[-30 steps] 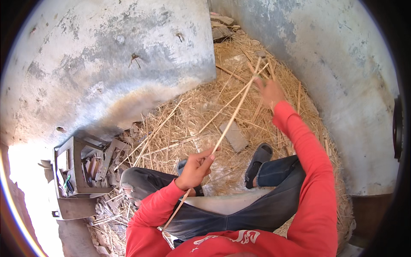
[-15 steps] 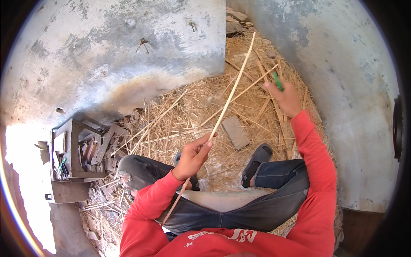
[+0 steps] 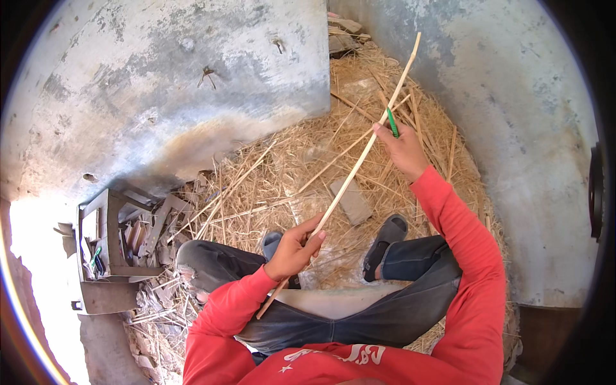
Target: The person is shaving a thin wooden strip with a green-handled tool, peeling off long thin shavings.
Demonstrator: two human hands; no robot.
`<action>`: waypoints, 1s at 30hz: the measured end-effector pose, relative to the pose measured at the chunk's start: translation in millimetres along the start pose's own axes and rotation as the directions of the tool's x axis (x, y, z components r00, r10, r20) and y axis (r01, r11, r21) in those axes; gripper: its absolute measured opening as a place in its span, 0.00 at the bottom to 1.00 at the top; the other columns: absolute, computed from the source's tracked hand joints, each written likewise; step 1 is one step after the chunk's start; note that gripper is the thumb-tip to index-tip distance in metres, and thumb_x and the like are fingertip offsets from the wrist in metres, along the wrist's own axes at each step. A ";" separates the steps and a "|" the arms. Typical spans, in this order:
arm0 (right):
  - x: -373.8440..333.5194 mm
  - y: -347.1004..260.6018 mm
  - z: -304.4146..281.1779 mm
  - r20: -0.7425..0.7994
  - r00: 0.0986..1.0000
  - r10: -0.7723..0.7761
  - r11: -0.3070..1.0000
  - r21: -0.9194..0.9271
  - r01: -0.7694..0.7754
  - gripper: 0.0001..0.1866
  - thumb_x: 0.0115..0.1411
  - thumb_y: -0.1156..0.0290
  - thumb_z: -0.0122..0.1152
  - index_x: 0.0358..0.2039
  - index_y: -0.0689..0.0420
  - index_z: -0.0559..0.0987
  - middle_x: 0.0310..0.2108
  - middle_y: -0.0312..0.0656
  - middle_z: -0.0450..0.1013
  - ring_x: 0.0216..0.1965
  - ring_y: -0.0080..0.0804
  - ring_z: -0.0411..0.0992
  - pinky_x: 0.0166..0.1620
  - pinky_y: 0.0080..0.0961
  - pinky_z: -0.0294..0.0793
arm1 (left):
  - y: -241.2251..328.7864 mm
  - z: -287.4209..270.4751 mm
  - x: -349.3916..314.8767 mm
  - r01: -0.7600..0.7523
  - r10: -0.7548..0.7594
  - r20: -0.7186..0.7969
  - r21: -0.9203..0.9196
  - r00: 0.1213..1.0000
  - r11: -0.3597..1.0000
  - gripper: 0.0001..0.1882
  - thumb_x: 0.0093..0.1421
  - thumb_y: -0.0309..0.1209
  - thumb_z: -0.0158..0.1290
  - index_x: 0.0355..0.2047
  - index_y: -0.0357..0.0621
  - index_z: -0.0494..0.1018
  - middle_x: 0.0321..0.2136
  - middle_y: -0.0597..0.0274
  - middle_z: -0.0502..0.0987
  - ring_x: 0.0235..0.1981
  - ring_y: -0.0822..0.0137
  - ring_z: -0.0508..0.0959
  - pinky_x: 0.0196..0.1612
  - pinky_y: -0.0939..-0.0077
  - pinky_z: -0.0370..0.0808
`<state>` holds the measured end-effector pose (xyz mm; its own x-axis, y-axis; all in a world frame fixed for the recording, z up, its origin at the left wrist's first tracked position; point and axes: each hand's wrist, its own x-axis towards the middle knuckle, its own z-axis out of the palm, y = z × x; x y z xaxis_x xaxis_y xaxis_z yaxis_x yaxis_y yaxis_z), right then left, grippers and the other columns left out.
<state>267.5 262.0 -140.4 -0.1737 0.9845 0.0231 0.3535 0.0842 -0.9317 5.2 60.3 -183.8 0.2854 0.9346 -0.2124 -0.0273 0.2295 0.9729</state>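
A long pale wooden strip (image 3: 348, 176) runs slantwise from above my lap up toward the far right. My left hand (image 3: 294, 250) is closed round its lower part, and its darker lower end sticks out below the wrist. Farther up, my right hand (image 3: 405, 151) grips a slim green-handled tool (image 3: 392, 122). The green part lies against the strip, with the thumb beside it. Any blade or tip is too small to make out.
Straw-like shavings (image 3: 256, 186) and loose strips cover the ground. A flat brick (image 3: 353, 200) lies between my sandalled feet. At left, an open frame box (image 3: 135, 271) stands by wood scraps. Grey walls (image 3: 192, 77) curve round, with a small metal hook (image 3: 206, 76).
My right hand has come left and inward, bringing the green-handled tool up to the strip. The strip's upper end has swung right, and its lower end has moved slightly up and right.
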 end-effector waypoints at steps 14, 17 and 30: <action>-17.6 -10.6 -16.4 0.102 0.994 -0.036 0.984 -0.168 0.053 0.30 0.73 0.47 0.45 0.40 0.66 0.79 0.24 0.44 0.73 0.21 0.31 0.70 0.29 0.34 0.71 | -9.3 -6.9 4.6 -0.114 0.118 -0.060 0.059 0.991 0.992 0.25 0.71 0.27 0.51 0.67 0.36 0.64 0.20 0.75 0.68 0.19 0.83 0.65 0.23 0.84 0.63; -14.9 -19.8 -21.3 0.007 0.993 -0.114 0.883 -0.458 0.104 0.31 0.73 0.47 0.47 0.35 0.66 0.80 0.21 0.49 0.71 0.19 0.38 0.67 0.29 0.37 0.70 | -4.0 -4.8 2.4 -0.096 0.099 -0.043 0.069 0.994 0.993 0.25 0.71 0.27 0.51 0.66 0.36 0.64 0.20 0.76 0.67 0.19 0.83 0.64 0.22 0.85 0.61; -30.6 -43.6 13.0 0.016 0.998 -0.055 0.910 -0.411 0.057 0.29 0.73 0.47 0.45 0.44 0.62 0.83 0.23 0.60 0.74 0.26 0.55 0.75 0.35 0.46 0.73 | -0.6 -10.3 0.8 -0.089 0.082 -0.048 -0.177 0.995 0.980 0.24 0.71 0.24 0.50 0.66 0.35 0.64 0.21 0.77 0.63 0.20 0.85 0.60 0.21 0.85 0.57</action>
<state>245.4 226.2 -105.3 -0.2078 0.9758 0.0682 0.6894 0.1956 -0.6975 -4.5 63.7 -185.5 0.2361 0.9621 -0.1361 -0.2213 0.1897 0.9566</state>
